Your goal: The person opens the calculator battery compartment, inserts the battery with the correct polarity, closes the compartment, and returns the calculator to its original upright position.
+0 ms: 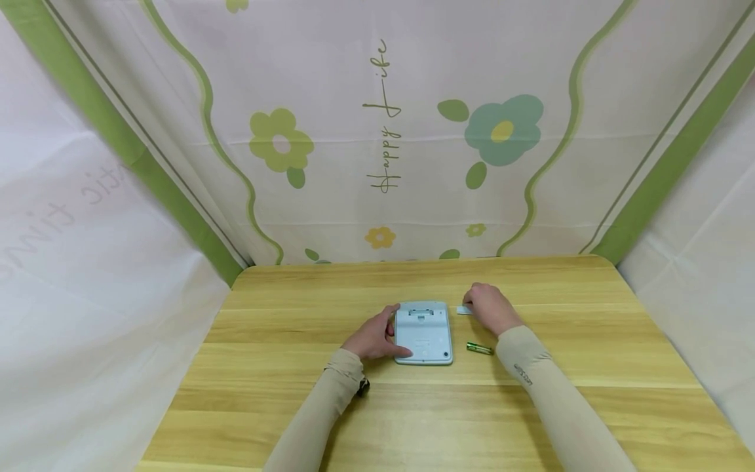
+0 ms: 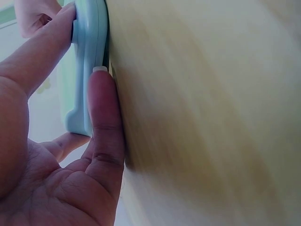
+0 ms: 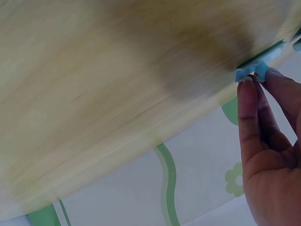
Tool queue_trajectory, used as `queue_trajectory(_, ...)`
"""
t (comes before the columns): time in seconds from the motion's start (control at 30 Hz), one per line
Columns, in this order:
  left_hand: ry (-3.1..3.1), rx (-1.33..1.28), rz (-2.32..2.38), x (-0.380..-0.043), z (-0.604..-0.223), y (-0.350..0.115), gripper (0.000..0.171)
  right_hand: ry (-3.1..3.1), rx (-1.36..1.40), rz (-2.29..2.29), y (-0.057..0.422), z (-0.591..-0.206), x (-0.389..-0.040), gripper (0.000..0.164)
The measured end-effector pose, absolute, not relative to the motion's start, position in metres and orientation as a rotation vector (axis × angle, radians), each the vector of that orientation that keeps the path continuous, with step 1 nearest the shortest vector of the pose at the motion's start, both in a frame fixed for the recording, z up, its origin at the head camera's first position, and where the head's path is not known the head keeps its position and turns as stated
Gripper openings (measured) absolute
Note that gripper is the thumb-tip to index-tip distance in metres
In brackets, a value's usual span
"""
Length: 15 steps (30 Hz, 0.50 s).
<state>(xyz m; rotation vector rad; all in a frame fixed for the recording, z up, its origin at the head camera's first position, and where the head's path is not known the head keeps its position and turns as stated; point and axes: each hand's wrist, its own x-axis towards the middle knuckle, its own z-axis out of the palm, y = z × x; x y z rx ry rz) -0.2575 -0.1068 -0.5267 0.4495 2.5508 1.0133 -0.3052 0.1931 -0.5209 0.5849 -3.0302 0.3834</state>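
Note:
A light blue calculator (image 1: 422,337) lies back side up on the table, with an uncovered battery slot (image 1: 421,313) near its far edge. My left hand (image 1: 373,335) grips its left side; the left wrist view shows the thumb over the top and a finger (image 2: 104,113) along the edge by the tabletop. To the right, my right hand (image 1: 492,308) pinches a small light blue battery cover (image 1: 463,310) between thumb and fingertips. In the right wrist view the cover (image 3: 251,70) is close to the table surface. A green battery (image 1: 480,348) lies between the calculator and my right forearm.
The wooden table (image 1: 283,328) has its far edge against a white curtain (image 1: 330,78) printed with flowers and writing. More white cloth hangs at the left and right sides. A dark band (image 1: 363,387) shows at my left wrist.

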Motion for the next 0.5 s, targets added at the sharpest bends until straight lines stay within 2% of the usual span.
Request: queue_trajectory(0.5, 2.549, 0.447, 1.022, -0.2582, -0.5285, -0.1069, 0.112, -3.033, 0.605, 0.372, 0.1944, -0.5223, -0.3058, 0.012)
